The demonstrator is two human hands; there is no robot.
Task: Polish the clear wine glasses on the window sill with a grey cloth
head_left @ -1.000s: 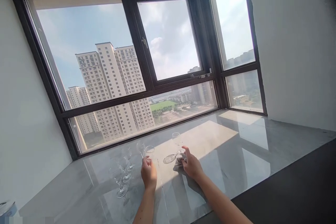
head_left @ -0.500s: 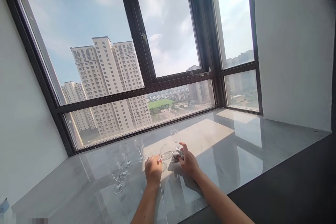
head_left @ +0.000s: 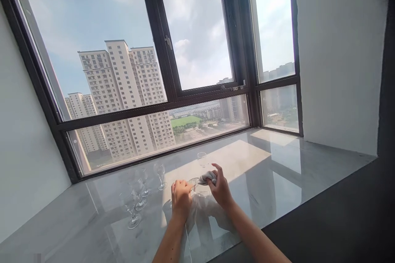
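My left hand (head_left: 181,199) is closed around a clear stemmed glass (head_left: 194,182), which lies tilted between both hands. Its outline is faint against the bright sill. In my right hand (head_left: 220,187) is a bunched grey cloth (head_left: 206,178), pinched by the thumb and fingers, with the index finger raised. The cloth is at the glass; whether it presses on the rim or the inside I cannot tell. Just beyond the hands stands another clear glass (head_left: 202,159), its lower part hard to see.
Several clear stemmed glasses stand upright on the left of the glossy grey sill (head_left: 101,213), among them a near one (head_left: 133,221) and a far one (head_left: 160,177). A dark-framed window (head_left: 154,111) rises behind. The sill's front edge (head_left: 308,202) runs along the right.
The cloth has moved up and left onto the glass, and the glass has tipped differently in my left hand. The whole view has shifted slightly.
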